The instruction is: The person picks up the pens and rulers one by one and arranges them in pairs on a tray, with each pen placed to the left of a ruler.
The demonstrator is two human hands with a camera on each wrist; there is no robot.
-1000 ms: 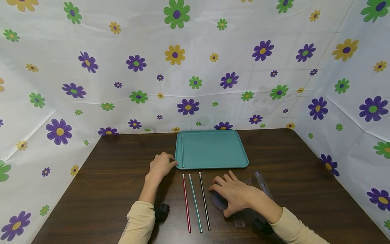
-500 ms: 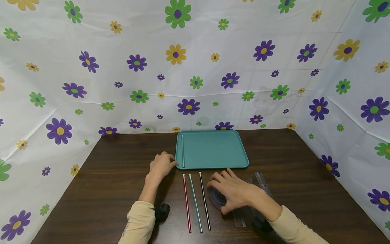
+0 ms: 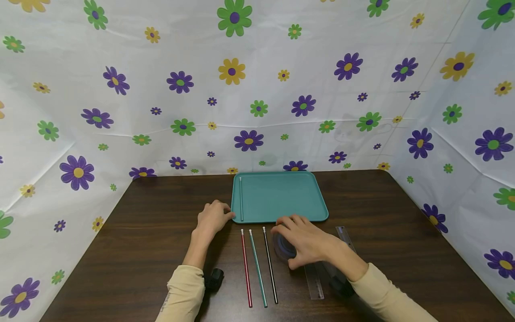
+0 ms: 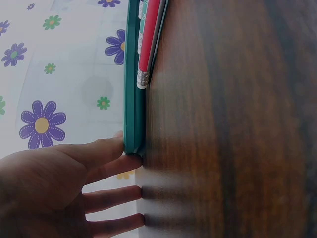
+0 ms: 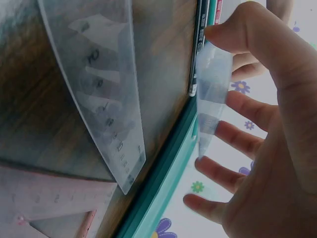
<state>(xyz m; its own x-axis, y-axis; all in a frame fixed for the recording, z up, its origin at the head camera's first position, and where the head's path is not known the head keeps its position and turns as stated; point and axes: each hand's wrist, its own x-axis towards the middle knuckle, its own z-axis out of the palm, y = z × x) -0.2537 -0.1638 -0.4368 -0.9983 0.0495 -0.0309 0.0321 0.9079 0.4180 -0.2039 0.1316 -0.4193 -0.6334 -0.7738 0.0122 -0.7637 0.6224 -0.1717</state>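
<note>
My left hand (image 3: 213, 219) pinches the near left corner of the teal tray (image 3: 281, 197) between thumb and forefinger; its other fingers are spread, as the left wrist view shows. My right hand (image 3: 307, 241) grips a clear, curved, bluish piece that looks like a protractor (image 3: 283, 248), just in front of the tray. Thumb and fingertips hold the protractor (image 5: 213, 94) from opposite sides in the right wrist view. It appears raised off the table. Partly under that hand lies a clear ruler (image 3: 315, 286).
A pale pencil (image 3: 241, 199) lies along the tray's left side. Red (image 3: 246, 268), green (image 3: 258, 268) and black (image 3: 270, 266) pencils lie in front of it. Another clear measuring piece (image 3: 345, 237) with an angled cutout (image 5: 49, 198) is at right. A flowered cloth surrounds the table.
My right hand has moved a little forward and left with the protractor, nearer the tray, uncovering more of the ruler's near end. My left hand has stayed at the tray's corner.
</note>
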